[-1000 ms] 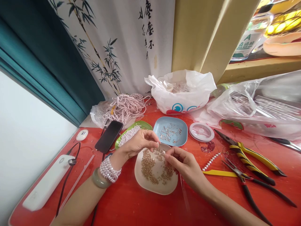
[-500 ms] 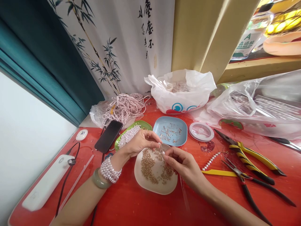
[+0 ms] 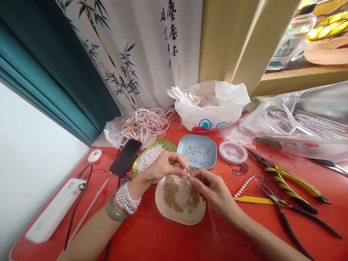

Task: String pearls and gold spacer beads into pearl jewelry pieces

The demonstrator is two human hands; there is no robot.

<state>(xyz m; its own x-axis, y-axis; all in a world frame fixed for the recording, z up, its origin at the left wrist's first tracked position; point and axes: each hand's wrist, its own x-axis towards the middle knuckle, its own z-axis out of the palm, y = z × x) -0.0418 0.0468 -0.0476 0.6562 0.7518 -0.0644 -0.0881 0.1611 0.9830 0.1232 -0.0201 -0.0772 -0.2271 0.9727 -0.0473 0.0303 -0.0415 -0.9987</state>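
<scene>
My left hand (image 3: 167,167), with a pearl bracelet (image 3: 127,198) and a jade-green bangle (image 3: 116,210) on its wrist, is closed in a pinch. Its fingertips meet those of my right hand (image 3: 206,184), which pinches from the other side. Between them shows a small pearl bead (image 3: 188,175); any thread or wire on it is too fine to make out. Both hands hover over the far part of a cream dish (image 3: 178,216). Small gold beads (image 3: 170,192) lie loose in that dish, partly hidden by my fingers.
Behind are a green tray (image 3: 170,145) of pearl beads, a blue tray (image 3: 182,145) of metal bits and a white spool (image 3: 233,152). Pliers (image 3: 288,181) and a short pearl strand (image 3: 244,185) lie right. A phone (image 3: 125,157), power bank (image 3: 54,212), pearl strings (image 3: 146,123) and plastic bag (image 3: 212,112) surround them.
My left fingertips have come slightly down and right, closing on the bead at my right fingertips. The right hand has barely moved, and the trays and tools stay put.
</scene>
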